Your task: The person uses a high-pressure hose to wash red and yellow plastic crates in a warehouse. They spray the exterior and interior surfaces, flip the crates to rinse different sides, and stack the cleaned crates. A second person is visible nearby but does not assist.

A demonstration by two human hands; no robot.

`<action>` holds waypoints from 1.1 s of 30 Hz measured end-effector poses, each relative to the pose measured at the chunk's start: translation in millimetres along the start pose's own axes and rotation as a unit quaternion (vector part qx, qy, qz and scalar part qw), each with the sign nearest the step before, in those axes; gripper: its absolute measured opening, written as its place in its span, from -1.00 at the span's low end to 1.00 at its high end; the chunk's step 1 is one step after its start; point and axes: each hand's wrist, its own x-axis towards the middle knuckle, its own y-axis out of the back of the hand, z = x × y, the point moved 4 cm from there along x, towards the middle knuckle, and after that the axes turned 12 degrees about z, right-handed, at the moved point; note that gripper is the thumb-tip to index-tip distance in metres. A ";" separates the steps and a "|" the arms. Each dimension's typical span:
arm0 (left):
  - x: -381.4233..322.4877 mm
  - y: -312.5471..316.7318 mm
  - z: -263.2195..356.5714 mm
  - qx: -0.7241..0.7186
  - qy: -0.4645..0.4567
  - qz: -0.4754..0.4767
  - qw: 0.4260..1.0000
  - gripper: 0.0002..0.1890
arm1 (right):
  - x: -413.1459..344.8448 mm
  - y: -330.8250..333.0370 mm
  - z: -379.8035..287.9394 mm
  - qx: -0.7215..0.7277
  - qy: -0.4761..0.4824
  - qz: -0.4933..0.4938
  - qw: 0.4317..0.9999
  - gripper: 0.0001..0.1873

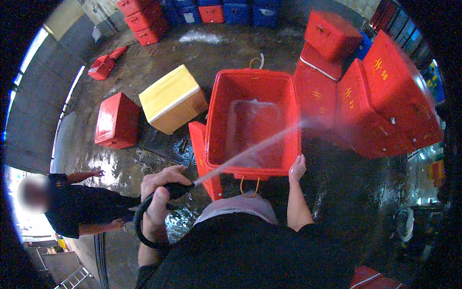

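Note:
My left hand (158, 195) is closed around a black hose nozzle (177, 189), and a jet of water (249, 151) sprays from its tip across a large open red plastic bin (254, 86). The bin stands before me, its inside wet, with a little water or foam at the bottom. At the bin's near right corner, my right hand (297, 167) grips the rim. A rope handle (249, 187) hangs from its near side. Against the bin's left side leans a red lid (206, 162). Beyond the bin's right rim the spray fans out towards stacked red bins (375, 119).
A yellow bin (173, 97) and a red bin (117, 121) stand on the wet floor at left. Another person (90, 202) is at the lower left. Blue and red bins (236, 13) are stacked at the back. A ladder (74, 278) shows at bottom left.

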 end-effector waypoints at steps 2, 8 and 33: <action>0.4 6.1 0.0 0.004 -0.011 0.027 1.000 -0.03 | 1.2 -1.0 0.9 -0.008 0.018 0.007 1.000 -0.46; 0.2 21.6 0.1 0.046 -0.014 0.102 0.994 -0.02 | -1.0 0.7 -6.2 -0.043 0.021 0.006 0.999 -0.49; 9.1 69.8 -2.7 0.126 0.067 0.216 0.966 -0.45 | -212.8 -70.4 -177.7 -0.093 0.456 -0.417 0.781 -0.46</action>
